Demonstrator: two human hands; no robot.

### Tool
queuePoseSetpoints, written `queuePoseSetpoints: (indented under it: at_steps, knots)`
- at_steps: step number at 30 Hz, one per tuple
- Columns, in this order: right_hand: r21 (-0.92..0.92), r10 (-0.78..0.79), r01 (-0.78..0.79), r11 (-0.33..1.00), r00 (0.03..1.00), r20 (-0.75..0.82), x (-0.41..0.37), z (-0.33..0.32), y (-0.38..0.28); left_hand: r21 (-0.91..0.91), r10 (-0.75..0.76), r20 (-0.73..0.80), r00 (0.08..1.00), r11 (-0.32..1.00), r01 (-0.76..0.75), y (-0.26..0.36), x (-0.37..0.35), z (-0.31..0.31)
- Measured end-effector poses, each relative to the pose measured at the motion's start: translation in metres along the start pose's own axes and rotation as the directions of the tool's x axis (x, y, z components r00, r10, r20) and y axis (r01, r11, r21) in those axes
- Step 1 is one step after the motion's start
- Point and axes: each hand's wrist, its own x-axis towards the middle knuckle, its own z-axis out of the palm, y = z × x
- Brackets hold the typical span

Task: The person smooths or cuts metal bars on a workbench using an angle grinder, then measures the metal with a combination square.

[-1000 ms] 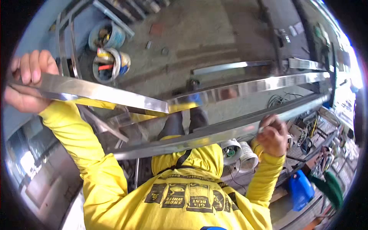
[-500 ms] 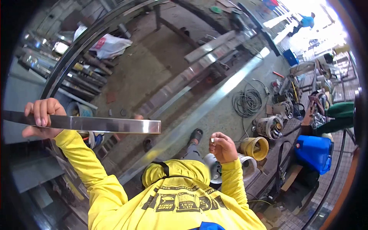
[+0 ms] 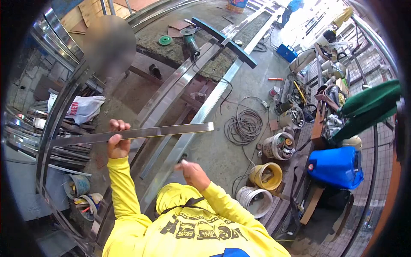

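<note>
My left hand [image 3: 118, 143] is closed around a long, flat, shiny metal bar [image 3: 167, 131]. The bar runs nearly level, its bright cut end out to the right, its other end reaching the dark curved metal frame [image 3: 60, 107] in view. Lower and further right, my right hand [image 3: 195, 174] is closed in a pinch below the bar, apart from it. A small whitish piece [image 3: 184, 162] shows at its fingertips, too small to name. Beneath both hands, long metal tubes [image 3: 205, 112] stretch away toward the workbench [image 3: 150, 45].
An angle grinder [image 3: 191, 45] and a green disc [image 3: 165, 40] lie on the bench. On the floor are coiled cable [image 3: 243, 127], a yellow bucket [image 3: 266, 176], a white bucket [image 3: 252, 201] and a blue jerrycan [image 3: 335, 167]. A person [image 3: 292, 10] stands far off; another's blurred head [image 3: 109, 47] is upper left.
My left hand has moved right and away from my body with the bar, which now tilts slightly. My right hand has come left and lower. The view has shifted, showing more of the bench.
</note>
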Motion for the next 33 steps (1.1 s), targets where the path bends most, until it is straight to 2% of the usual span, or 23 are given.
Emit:
queuePoseSetpoints:
  at_steps: [3, 5, 6, 10, 12, 13, 16, 18, 21, 22, 23, 24, 25, 26, 27, 28, 29, 30, 33]
  knots:
    - [0.113, -0.096, 0.1, 0.989, 0.995, -0.036, 0.066, -0.004, -0.067, -0.11, -0.047, 0.012, 0.999, 0.993, 0.049, -0.053, 0.044, -0.017]
    - [0.228, -0.07, 0.088, 0.97, 0.994, -0.086, 0.12, -0.013, -0.101, -0.162, -0.053, -0.031, 0.998, 0.986, 0.048, -0.094, 0.065, -0.033]
    - [0.282, -0.043, 0.074, 0.956, 0.992, -0.115, 0.14, -0.019, -0.112, -0.177, -0.031, -0.08, 0.996, 0.984, 0.016, -0.116, 0.072, -0.041]
    - [0.403, 0.015, 0.082, 0.912, 0.973, -0.232, 0.205, -0.037, -0.153, -0.151, -0.09, -0.266, 0.96, 0.987, 0.051, -0.161, 0.087, -0.048]
    - [0.345, 0.008, 0.071, 0.936, 0.975, -0.223, 0.239, -0.048, -0.168, -0.17, -0.126, -0.397, 0.909, 0.983, 0.061, -0.176, 0.088, -0.06]
    - [0.317, 0.014, 0.056, 0.947, 0.977, -0.214, 0.254, -0.054, -0.171, -0.178, -0.141, -0.468, 0.872, 0.982, 0.063, -0.183, 0.084, -0.068]
    - [0.248, 0.059, -0.018, 0.969, 0.985, -0.162, 0.3, -0.068, -0.175, -0.169, -0.261, -0.735, 0.626, 0.964, 0.204, -0.184, 0.082, -0.074]
    - [0.207, 0.098, -0.077, 0.975, 0.991, -0.094, 0.329, -0.079, -0.166, -0.146, -0.254, -0.854, 0.454, 0.954, 0.26, -0.179, 0.089, -0.07]
    - [0.168, 0.204, -0.202, 0.965, 0.979, 0.006, 0.344, -0.088, -0.16, -0.099, -0.229, -0.909, 0.348, 0.93, 0.354, -0.167, 0.09, -0.067]
    - [0.137, 0.225, -0.227, 0.964, 0.974, 0.033, 0.345, -0.092, -0.162, -0.079, -0.232, -0.921, 0.313, 0.898, 0.432, -0.161, 0.101, -0.043]
    - [0.122, 0.239, -0.243, 0.962, 0.97, 0.05, 0.344, -0.094, -0.164, 0.08, -0.103, -0.962, 0.251, 0.776, 0.625, -0.164, 0.103, -0.033]
    - [0.109, 0.248, -0.253, 0.961, 0.967, 0.059, 0.342, -0.096, -0.167, 0.198, 0.029, -0.974, 0.223, 0.581, 0.789, -0.168, 0.103, -0.026]
    - [0.086, 0.249, -0.253, 0.964, 0.967, 0.054, 0.337, -0.096, -0.173, 0.269, 0.157, -0.961, 0.227, 0.345, 0.899, -0.176, 0.101, -0.023]
    - [0.053, 0.243, -0.245, 0.968, 0.969, 0.05, 0.333, -0.096, -0.18, 0.572, 0.425, -0.732, 0.532, -0.041, 0.819, -0.192, 0.093, -0.031]
    - [0.015, 0.236, -0.237, 0.971, 0.971, 0.046, 0.333, -0.097, -0.186, 0.667, 0.452, -0.56, 0.694, -0.251, 0.701, -0.196, 0.112, -0.015]
    - [0.014, 0.245, -0.246, 0.969, 0.969, 0.038, 0.337, -0.101, -0.179, 0.701, 0.418, -0.373, 0.828, -0.458, 0.547, -0.195, 0.139, 0.012]
    - [-0.037, 0.292, -0.291, 0.956, 0.956, 0.023, 0.336, -0.105, -0.177, 0.678, 0.324, -0.181, 0.929, -0.642, 0.357, -0.194, 0.154, 0.025]
    - [-0.085, 0.328, -0.327, 0.941, 0.945, 0.006, 0.338, -0.108, -0.178, 0.752, 0.191, -0.291, 0.937, -0.561, 0.348, -0.199, 0.147, 0.004]
    - [-0.261, 0.348, -0.339, 0.904, 0.937, -0.009, 0.344, -0.107, -0.187, 0.759, 0.015, -0.375, 0.927, -0.569, 0.316, -0.194, 0.161, -0.014]
